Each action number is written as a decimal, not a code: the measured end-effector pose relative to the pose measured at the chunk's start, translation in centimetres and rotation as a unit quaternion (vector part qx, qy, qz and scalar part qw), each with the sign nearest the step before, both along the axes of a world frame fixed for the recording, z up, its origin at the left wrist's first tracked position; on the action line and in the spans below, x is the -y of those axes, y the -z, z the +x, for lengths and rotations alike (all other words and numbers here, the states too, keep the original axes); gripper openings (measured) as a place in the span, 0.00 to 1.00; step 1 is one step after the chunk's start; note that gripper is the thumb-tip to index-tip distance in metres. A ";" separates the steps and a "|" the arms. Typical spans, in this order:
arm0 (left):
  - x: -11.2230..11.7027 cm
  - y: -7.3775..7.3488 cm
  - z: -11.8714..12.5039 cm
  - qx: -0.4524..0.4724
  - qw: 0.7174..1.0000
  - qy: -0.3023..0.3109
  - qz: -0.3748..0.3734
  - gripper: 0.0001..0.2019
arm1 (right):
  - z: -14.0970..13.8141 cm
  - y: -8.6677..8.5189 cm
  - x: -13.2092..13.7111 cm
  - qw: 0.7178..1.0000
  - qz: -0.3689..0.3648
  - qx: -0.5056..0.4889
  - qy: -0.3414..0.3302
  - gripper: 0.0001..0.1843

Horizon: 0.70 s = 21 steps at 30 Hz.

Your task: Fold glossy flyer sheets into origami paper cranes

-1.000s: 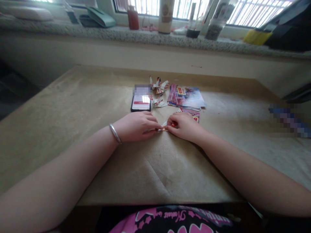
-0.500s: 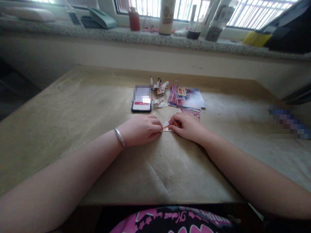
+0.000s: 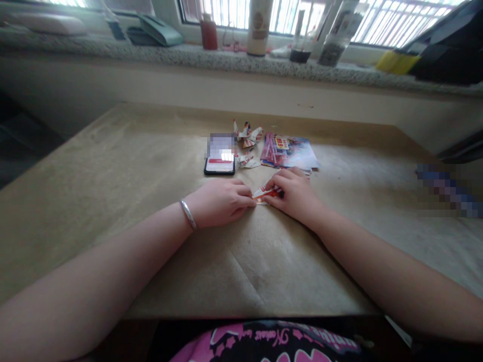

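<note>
A small folded piece of printed paper (image 3: 261, 196), white with orange and red, lies on the table between my two hands. My left hand (image 3: 226, 201), with a silver bangle at the wrist, pinches its left tip. At the paper's right part, my right hand (image 3: 292, 193) has thumb and fingers closed on it, hiding that end. Beyond my hands lie folded paper shapes (image 3: 248, 134) with pointed ends. A phone (image 3: 220, 167) with a lit, partly blurred screen is left of them, and a stack of printed leaflets (image 3: 292, 151) is to their right.
The table (image 3: 181, 266) has a beige cover with a crease near the front. Behind it, a stone windowsill (image 3: 226, 59) bears a red bottle (image 3: 209, 32), a tall pale container (image 3: 259, 27), jars and a yellow item (image 3: 398, 61). A pixelated object (image 3: 449, 190) is at the right.
My right hand has shifted slightly, its fingers moving up and over the paper, so more of the orange print shows. My left hand has edged slightly right at the tip.
</note>
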<state>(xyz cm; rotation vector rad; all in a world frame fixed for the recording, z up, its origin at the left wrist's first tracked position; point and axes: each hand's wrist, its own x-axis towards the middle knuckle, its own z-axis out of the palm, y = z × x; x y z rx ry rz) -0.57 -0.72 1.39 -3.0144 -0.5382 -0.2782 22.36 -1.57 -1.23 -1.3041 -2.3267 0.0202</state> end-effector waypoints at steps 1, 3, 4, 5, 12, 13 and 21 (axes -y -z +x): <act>0.0 0.0 0.0 0.001 1.000 -0.001 0.001 0.12 | 0.1 -0.1 0.2 0.999 0.027 0.015 -0.013 0.10; 0.1 0.0 0.1 0.001 1.000 -0.003 0.001 0.12 | 0.4 -0.3 0.6 0.995 0.064 0.051 -0.066 0.09; 0.1 -0.1 0.1 0.001 1.000 -0.003 0.001 0.12 | 0.6 -0.4 0.8 0.990 0.075 0.071 -0.097 0.10; 0.1 -0.1 0.1 0.001 1.000 -0.002 0.002 0.12 | 0.7 -0.5 0.9 0.985 0.079 0.086 -0.130 0.11; 0.1 -0.2 0.1 0.002 1.000 0.000 0.009 0.12 | 0.8 -0.5 1.4 0.965 0.095 0.134 -0.204 0.15; 0.1 -0.2 0.1 0.003 1.000 0.000 0.009 0.12 | 0.8 -0.6 1.5 0.965 0.095 0.144 -0.200 0.15; 0.1 -0.2 0.2 -0.011 1.000 -0.005 0.004 0.13 | 0.7 -1.5 1.7 0.956 0.098 0.207 -0.185 0.13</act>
